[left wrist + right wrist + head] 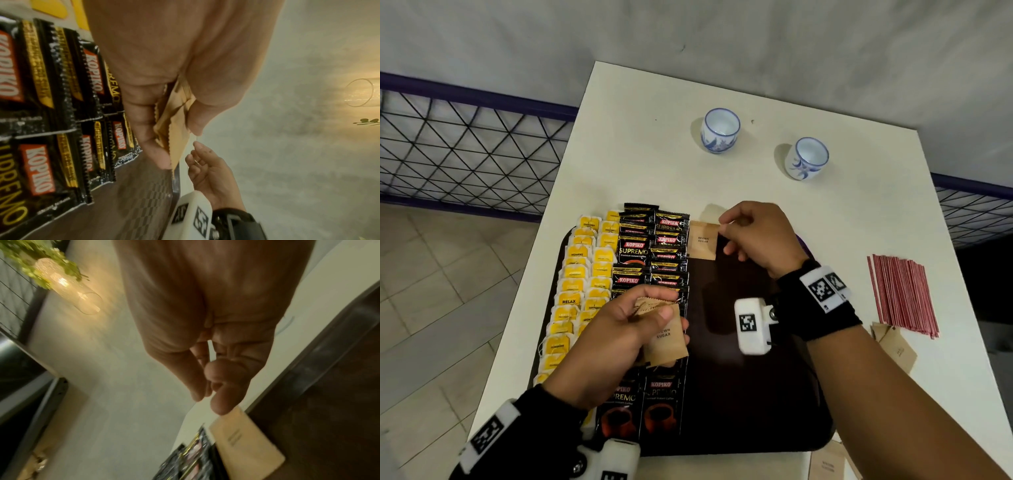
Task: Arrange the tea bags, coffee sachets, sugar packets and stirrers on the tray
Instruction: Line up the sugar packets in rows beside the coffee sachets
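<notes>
A dark brown tray [739,377] carries yellow tea bags [582,274] in columns on its left and black Kopiko coffee sachets [635,246] beside them. One brown sugar packet [702,240] [246,443] lies flat at the tray's far edge, right of the sachets. My right hand [726,233] [209,400] hovers at that packet's right corner, fingers loosely curled, the thumb tip just touching it. Above the sachets, my left hand [654,318] [179,141] pinches a small stack of brown sugar packets [667,339] [179,151]. Red stirrers [904,294] lie bundled on the table to the right.
Two blue-and-white cups [720,130] [807,158] stand at the back of the white table [637,154]. Loose sugar packets [897,349] lie near the stirrers, and others [825,462] by the tray's near right corner. A dark mesh railing [465,144] runs along the table's left.
</notes>
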### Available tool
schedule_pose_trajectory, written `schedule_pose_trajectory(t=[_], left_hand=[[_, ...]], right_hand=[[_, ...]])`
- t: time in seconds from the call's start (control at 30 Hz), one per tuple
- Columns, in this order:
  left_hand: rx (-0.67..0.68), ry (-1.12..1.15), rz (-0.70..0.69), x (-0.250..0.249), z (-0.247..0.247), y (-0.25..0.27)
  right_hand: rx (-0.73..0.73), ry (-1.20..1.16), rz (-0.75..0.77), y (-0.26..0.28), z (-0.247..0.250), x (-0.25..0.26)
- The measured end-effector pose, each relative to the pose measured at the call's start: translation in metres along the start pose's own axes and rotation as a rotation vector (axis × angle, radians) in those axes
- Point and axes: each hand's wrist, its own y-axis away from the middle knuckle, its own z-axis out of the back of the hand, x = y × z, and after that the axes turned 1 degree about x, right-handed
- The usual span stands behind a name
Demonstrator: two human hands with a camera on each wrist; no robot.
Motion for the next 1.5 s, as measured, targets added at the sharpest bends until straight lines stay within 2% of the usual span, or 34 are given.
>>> schedule_pose_trajectory(t=[0.07, 0.17, 0.23, 0.33, 0.5, 0.8, 0.93, 1.07, 1.2, 1.5], left_hand=[[-0.01, -0.009, -0.019, -0.003, -0.002, -0.002], [-0.034, -0.033, -0.049, -0.007, -0.007, -0.006], [-0.049, -0.052, -0.073, -0.009, -0.011, -0.008], [-0.07, -0.084, -0.093, -0.011, -0.015, -0.009], [-0.01, -0.047, -0.079, -0.011, -0.012, -0.009], [-0.091, -0.09, -0.139, -0.004, -0.007, -0.013], [-0.091, -0.084, -0.107, -0.004, -0.004, -0.011], [-0.092, -0.078, -0.089, -0.004, -0.001, -0.008], [-0.075, -0.083, -0.076, -0.003, -0.001, -0.005], [-0.071, -0.078, -0.067, -0.001, -0.001, -0.002]], right_hand=[[0.125, -0.071, 0.045, 0.024, -0.005, 0.001], [0.401, -0.139, 0.049, 0.06, -0.016, 0.0], [0.478, -0.16, 0.046, 0.073, -0.022, -0.001], [0.453, -0.2, 0.04, 0.078, -0.026, -0.006], [0.392, -0.168, 0.052, 0.075, -0.024, -0.005], [0.338, -0.272, 0.0, 0.069, -0.016, -0.015], [0.203, -0.323, -0.038, 0.053, 0.001, -0.019], [0.093, -0.229, -0.063, 0.026, 0.016, -0.02], [0.107, -0.135, -0.105, 0.006, 0.014, -0.019], [0.137, -0.093, -0.163, -0.007, 0.0, -0.02]])
